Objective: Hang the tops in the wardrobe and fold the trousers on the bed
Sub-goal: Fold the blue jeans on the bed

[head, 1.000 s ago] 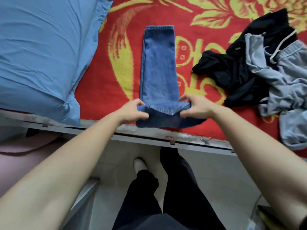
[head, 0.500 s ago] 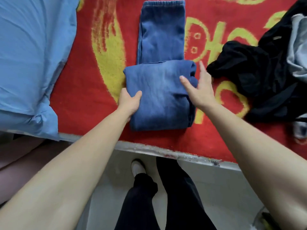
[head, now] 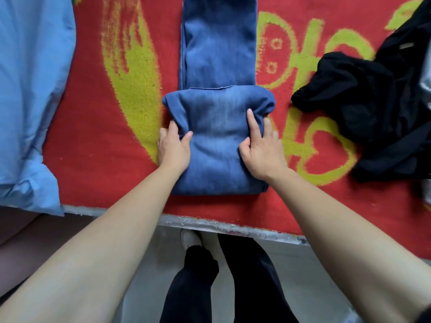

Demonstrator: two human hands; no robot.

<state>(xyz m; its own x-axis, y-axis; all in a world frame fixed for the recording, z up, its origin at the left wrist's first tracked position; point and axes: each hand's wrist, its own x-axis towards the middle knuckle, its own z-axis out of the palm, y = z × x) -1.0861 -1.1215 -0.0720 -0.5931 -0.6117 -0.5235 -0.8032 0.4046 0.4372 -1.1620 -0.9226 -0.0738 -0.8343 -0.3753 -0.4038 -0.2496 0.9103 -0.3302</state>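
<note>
Blue jeans (head: 218,54) lie lengthwise on the red and yellow blanket (head: 98,141) that covers the bed. Their near end is folded over into a thick pad (head: 217,145) close to the bed's edge. My left hand (head: 173,148) grips the pad's left side, thumb on top and fingers at the edge. On the pad's right side my right hand (head: 261,148) holds it, with index finger and thumb on the denim and the other fingers tucked round the side.
A crumpled black garment (head: 363,108) lies on the blanket to the right, with grey fabric (head: 426,82) at the frame's edge. A light blue pillow (head: 30,89) fills the left. The bed's metal rail (head: 233,227) runs below the jeans, above my legs and the floor.
The near end of the jeans was lifted and folded away from me onto the legs. Both hands then slid to the pad's sides and took hold. The view has moved closer.
</note>
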